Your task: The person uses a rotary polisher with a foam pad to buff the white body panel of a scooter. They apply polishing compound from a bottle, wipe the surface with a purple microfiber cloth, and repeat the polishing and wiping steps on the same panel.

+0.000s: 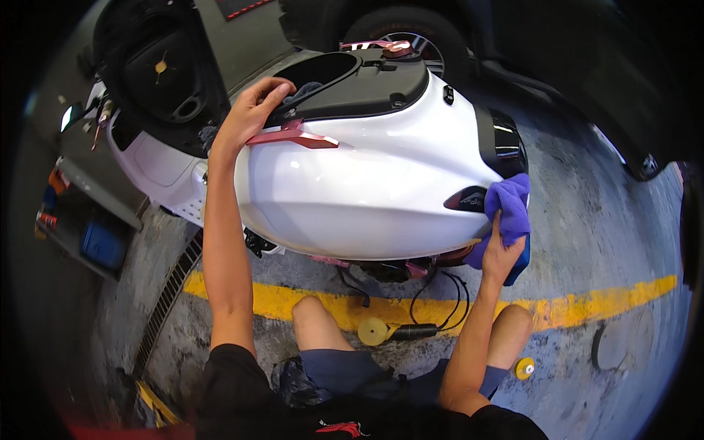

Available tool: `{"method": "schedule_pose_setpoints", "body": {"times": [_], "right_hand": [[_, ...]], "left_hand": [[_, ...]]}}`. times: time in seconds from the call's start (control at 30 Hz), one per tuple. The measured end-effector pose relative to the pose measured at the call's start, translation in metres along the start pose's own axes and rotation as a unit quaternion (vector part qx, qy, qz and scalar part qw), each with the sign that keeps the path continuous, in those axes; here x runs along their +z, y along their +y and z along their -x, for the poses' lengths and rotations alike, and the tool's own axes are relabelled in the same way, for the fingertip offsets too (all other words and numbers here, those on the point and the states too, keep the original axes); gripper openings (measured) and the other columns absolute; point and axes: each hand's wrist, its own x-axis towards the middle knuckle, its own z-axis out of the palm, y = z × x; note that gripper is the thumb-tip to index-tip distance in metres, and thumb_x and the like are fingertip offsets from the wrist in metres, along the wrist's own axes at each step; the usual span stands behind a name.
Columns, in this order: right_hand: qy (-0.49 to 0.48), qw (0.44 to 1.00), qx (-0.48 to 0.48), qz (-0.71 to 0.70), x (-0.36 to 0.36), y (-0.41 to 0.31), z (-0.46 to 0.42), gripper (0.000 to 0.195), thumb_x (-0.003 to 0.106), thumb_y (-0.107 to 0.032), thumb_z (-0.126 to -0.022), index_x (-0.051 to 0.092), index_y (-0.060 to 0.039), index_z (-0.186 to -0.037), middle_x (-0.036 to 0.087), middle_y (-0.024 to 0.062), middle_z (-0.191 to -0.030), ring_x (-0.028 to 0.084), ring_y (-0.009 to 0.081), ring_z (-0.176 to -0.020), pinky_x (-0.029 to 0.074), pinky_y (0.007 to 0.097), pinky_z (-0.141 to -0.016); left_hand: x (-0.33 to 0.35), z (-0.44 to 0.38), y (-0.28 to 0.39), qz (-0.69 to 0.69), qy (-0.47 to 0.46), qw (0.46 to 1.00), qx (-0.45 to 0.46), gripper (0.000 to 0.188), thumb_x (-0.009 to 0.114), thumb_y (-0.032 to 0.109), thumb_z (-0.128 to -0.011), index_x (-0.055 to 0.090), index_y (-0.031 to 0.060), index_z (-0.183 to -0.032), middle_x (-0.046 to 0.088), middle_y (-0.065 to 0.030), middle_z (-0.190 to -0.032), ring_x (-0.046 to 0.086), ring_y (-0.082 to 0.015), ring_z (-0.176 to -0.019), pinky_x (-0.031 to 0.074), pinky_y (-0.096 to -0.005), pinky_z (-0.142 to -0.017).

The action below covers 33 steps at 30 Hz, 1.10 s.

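A white scooter's rear body panel (352,187) fills the middle of the view. My right hand (503,256) grips a purple microfibre cloth (509,206), which lies against the panel's rear corner beside a dark turn-signal lens (466,198). My left hand (256,113) rests on the rim of the open under-seat compartment (319,69), just above a pink metal passenger grab handle (308,137); part of its palm is hidden. Near its fingertips a dark blue-grey cloth (301,92) shows inside the compartment. The raised seat (159,71) stands at the upper left.
A corded polisher with a yellow pad (373,331) lies on the floor between my knees. A small yellow pad (524,368) is at the right. A drain grate (170,297) runs at the left, near a grey cart (99,192). A dark vehicle's wheel (418,44) stands behind the scooter.
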Motion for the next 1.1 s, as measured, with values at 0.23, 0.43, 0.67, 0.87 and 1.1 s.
{"method": "schedule_pose_setpoints", "body": {"times": [0.23, 0.43, 0.67, 0.87, 1.1], "right_hand": [[0.054, 0.992, -0.038, 0.108, 0.052, -0.054, 0.041, 0.039, 0.070, -0.015, -0.098, 0.062, -0.0002, -0.133, 0.061, 0.0188, -0.144, 0.054, 0.0333, -0.138, 0.036, 0.0425, -0.119], [-0.181, 0.970, -0.124, 0.108, 0.154, -0.136, 0.154, 0.034, 0.071, -0.033, -0.094, 0.065, -0.0172, -0.123, 0.045, 0.0129, -0.163, 0.027, 0.0422, -0.158, 0.009, 0.0672, -0.126], [-0.046, 0.953, -0.261, 0.144, 0.061, -0.002, 0.086, 0.036, 0.070, -0.026, -0.094, 0.064, -0.0125, -0.127, 0.053, 0.0187, -0.154, 0.040, 0.0450, -0.150, 0.026, 0.0585, -0.124], [0.171, 0.981, 0.093, 0.018, 0.029, 0.038, 0.031, 0.055, 0.065, -0.012, -0.097, 0.049, 0.0013, -0.148, 0.051, 0.0260, -0.153, 0.050, 0.0368, -0.141, 0.038, 0.0435, -0.118], [-0.123, 0.961, -0.225, 0.103, 0.176, -0.128, 0.172, 0.030, 0.059, -0.032, -0.092, 0.064, -0.0158, -0.117, 0.047, 0.0158, -0.162, 0.030, 0.0421, -0.157, 0.007, 0.0644, -0.127]], "left_hand": [[0.004, -0.007, -0.018, -0.012, -0.070, 0.997, -0.014, 0.048, 0.055, 0.040, -0.111, 0.071, -0.0055, -0.111, 0.070, -0.0039, -0.092, 0.058, -0.0122, -0.088, 0.048, -0.0283, -0.086], [0.007, -0.004, -0.022, 0.081, -0.100, 0.992, 0.010, 0.053, 0.053, 0.042, -0.112, 0.065, -0.0057, -0.094, 0.052, 0.0081, -0.082, 0.042, -0.0050, -0.079, 0.043, -0.0250, -0.074], [0.003, -0.004, -0.024, 0.044, -0.092, 0.995, -0.020, 0.054, 0.053, 0.045, -0.112, 0.066, -0.0036, -0.092, 0.051, 0.0079, -0.076, 0.040, -0.0034, -0.073, 0.040, -0.0236, -0.065], [0.007, -0.009, -0.026, 0.074, -0.122, 0.990, -0.019, 0.054, 0.049, 0.048, -0.113, 0.066, 0.0019, -0.089, 0.054, 0.0077, -0.074, 0.041, -0.0021, -0.067, 0.040, -0.0222, -0.063], [0.003, -0.009, -0.025, 0.014, -0.097, 0.995, -0.010, 0.053, 0.049, 0.047, -0.113, 0.055, 0.0032, -0.084, 0.040, 0.0070, -0.075, 0.032, -0.0046, -0.072, 0.036, -0.0230, -0.066]]}}
